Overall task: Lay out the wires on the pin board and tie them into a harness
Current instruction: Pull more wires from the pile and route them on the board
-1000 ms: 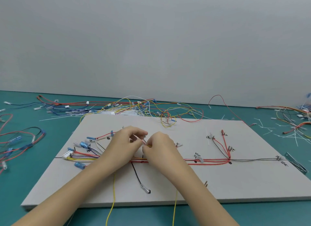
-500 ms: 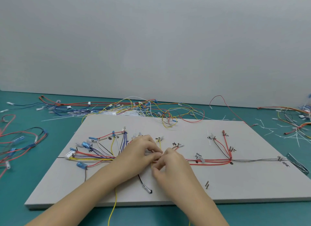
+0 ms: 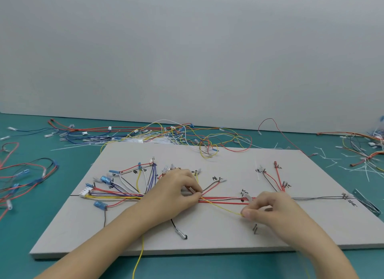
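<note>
Much of the layout looks done: on the flat, matte pale-grey pin board [image 3: 207, 237] a fan of thin red, blue, yellow and white wires [image 3: 124, 187] spreads from a white plastic plug [image 3: 85, 191] at the left and gathers into a straight red trunk [image 3: 224, 200] running right toward a thin grey lead. The left hand [image 3: 172, 189] pins the trunk near its middle, its fingers pinching one end of a taut yellow wire [image 3: 222, 207]; the right hand [image 3: 270, 211] pinches the same wire farther along, low and to the right, so it stretches in a shallow diagonal across the trunk. This wire seems not yet seated in its run, and I see no ties round the trunk, so the bundling appears to lie ahead. Loose glossy wires with clear and blue plastic ends lie heaped on the teal table [image 3: 31, 226] behind and beside the board, near scattered white cable ties [image 3: 332, 160].
</note>
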`<state>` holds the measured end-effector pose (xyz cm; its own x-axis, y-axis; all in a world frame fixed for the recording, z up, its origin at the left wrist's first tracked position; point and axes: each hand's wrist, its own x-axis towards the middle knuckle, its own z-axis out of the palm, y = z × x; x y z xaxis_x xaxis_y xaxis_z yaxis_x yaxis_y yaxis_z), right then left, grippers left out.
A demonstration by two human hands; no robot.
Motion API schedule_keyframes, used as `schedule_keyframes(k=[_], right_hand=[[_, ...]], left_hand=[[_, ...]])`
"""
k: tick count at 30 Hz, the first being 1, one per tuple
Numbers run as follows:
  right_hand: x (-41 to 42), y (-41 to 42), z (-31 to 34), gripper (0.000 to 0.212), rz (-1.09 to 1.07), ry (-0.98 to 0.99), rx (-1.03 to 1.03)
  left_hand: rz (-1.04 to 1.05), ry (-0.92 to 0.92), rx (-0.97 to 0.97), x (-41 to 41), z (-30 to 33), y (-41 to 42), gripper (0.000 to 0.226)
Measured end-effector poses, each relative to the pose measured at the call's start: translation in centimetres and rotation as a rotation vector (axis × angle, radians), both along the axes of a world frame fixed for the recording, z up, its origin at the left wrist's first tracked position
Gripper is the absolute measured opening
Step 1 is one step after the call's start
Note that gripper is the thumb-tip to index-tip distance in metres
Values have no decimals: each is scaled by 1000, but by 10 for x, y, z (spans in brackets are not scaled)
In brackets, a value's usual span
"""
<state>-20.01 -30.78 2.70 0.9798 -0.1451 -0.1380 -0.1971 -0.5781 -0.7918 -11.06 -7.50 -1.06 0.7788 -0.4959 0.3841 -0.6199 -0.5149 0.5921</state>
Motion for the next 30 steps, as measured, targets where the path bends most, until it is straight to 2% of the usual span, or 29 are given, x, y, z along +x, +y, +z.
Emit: schedule_keyframes(k=[8,14,18,26,30], right_hand=[[14,-64,-8,11,-315,-119,68],[17,-82,-16,10,-392,-78,194],[16,-78,-20,11,-386,-145,103],[25,-62,-36,10,-405,-270,-217],[27,-65,-38,12,-405,-298,-264]], left_hand=[[14,46,-7,2,1,-1,3],[22,60,-19,2,1,0,3],[25,61,-12,2,1,-1,3],[76,57,79,-2,6,-4,3],[83,45,145,-2,9,-7,5]])
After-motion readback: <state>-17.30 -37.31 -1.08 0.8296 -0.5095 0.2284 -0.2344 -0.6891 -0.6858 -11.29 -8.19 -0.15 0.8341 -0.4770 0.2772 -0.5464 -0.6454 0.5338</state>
